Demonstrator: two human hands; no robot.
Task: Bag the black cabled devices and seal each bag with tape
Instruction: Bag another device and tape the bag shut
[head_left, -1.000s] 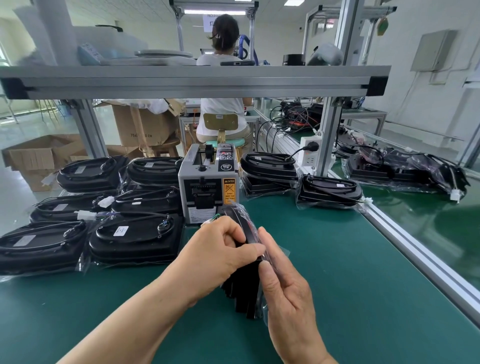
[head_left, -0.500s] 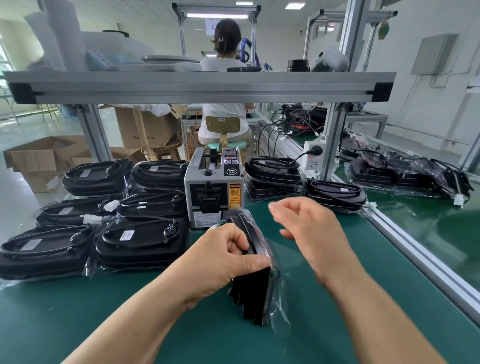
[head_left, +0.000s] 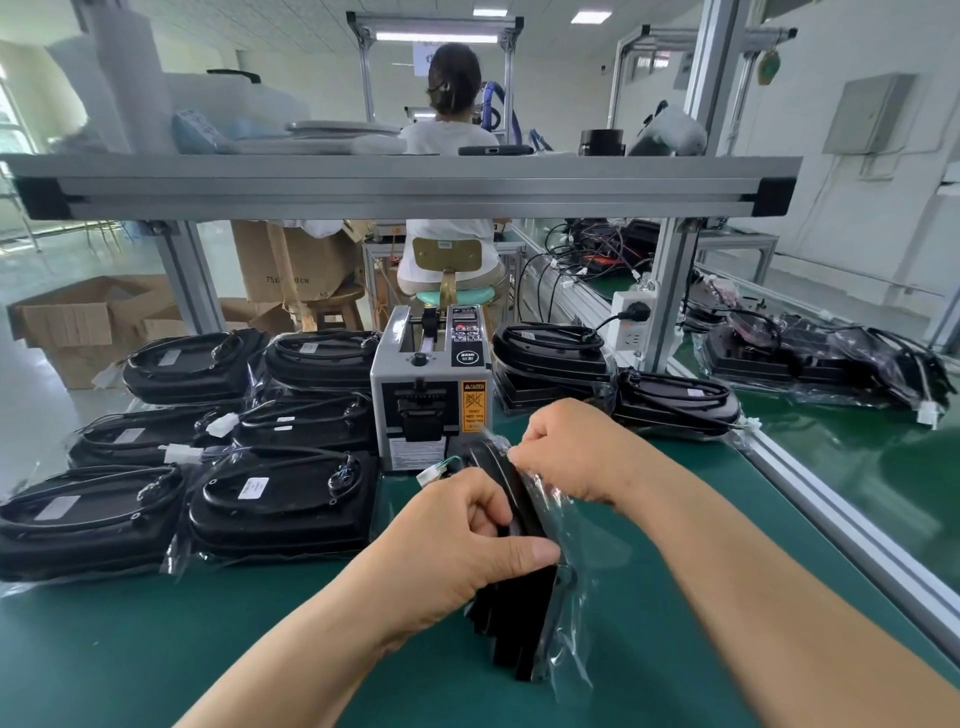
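Two hands work on one black cabled device (head_left: 519, 597), which stands on its edge on the green counter (head_left: 675, 649) just in front of the tape dispenser (head_left: 431, 395), inside a clear bag (head_left: 566, 623). The left hand (head_left: 457, 540) is clamped round the device's upper edge through the film, thumb laid across the near side. The right hand (head_left: 566, 447) has its fingertips pinched together on the bag's loose top flap. Whether a strip of tape sits between them I cannot tell.

The likeliest slip is a topple: the device balances on a narrow edge, and slick film under a slackening left grip would let it fall flat. The flap could also spring back or crease, leaving a poor seal. A white connector (head_left: 431, 474) pokes out at the top, towards the dispenser — caught in the fold, it would probably hold the mouth open.

Finished bagged devices (head_left: 280, 504) crowd the counter to the left, near the left wrist. More devices (head_left: 675, 400) lie stacked to the right of the dispenser, and the dispenser itself stands close behind the right hand, so any wide pull that way would meet it.
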